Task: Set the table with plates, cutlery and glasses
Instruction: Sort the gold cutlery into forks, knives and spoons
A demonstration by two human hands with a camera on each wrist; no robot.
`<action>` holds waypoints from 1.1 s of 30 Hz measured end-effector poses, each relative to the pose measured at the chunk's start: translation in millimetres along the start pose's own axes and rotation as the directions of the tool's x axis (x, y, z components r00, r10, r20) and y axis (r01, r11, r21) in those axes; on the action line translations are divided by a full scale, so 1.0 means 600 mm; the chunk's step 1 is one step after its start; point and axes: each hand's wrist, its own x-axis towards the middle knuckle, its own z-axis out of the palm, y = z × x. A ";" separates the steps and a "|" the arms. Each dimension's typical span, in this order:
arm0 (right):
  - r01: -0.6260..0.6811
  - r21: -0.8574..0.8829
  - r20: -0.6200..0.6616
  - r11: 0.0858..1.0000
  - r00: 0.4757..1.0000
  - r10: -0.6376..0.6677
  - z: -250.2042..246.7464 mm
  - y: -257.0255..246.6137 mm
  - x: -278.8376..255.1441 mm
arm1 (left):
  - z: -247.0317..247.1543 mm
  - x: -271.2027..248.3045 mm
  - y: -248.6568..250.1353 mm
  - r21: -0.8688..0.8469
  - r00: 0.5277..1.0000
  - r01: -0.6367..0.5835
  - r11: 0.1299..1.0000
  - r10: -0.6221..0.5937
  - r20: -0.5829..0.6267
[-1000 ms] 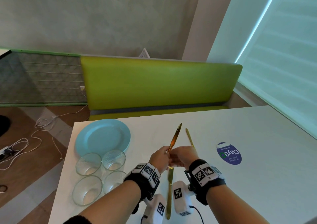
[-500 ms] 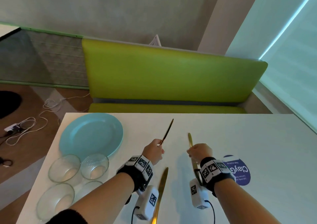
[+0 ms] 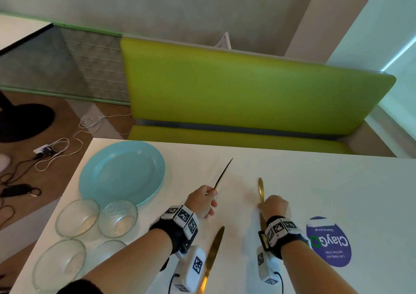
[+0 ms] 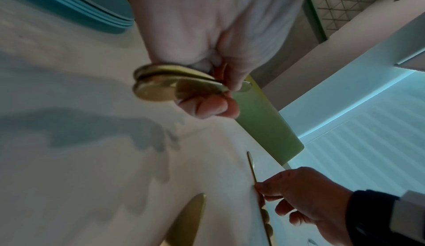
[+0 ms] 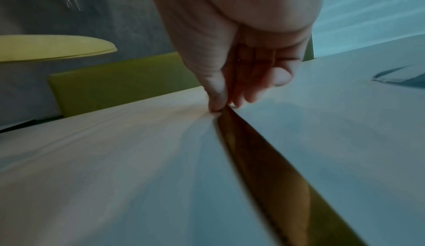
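We had just split the gold metal cutlery apart: our left hand [image 3: 203, 200] pinched a raised bundle of pieces [image 4: 170, 81], our right hand [image 3: 273, 206] pinched one piece [image 3: 260, 189] lying on the white worktop [image 3: 315, 181], beside the stacked turquoise plates [image 3: 122, 172]. Placing could begin.

Both forearms are bare; each wrist wears a black band [image 3: 171, 233] topped with white blocks printed with black square markers [image 3: 183, 216]; a white camera unit [image 3: 193, 264] with a marker and a thin black cable [image 3: 171, 281] hangs beneath each; a dark sleeve edge [image 3: 78, 288] shows on the left arm.
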 end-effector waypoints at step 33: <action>0.652 -0.670 0.055 0.354 0.519 -0.853 -0.032 -0.058 -0.290 | -0.027 -0.136 -0.038 0.252 0.967 -0.147 0.957 0.086 0.240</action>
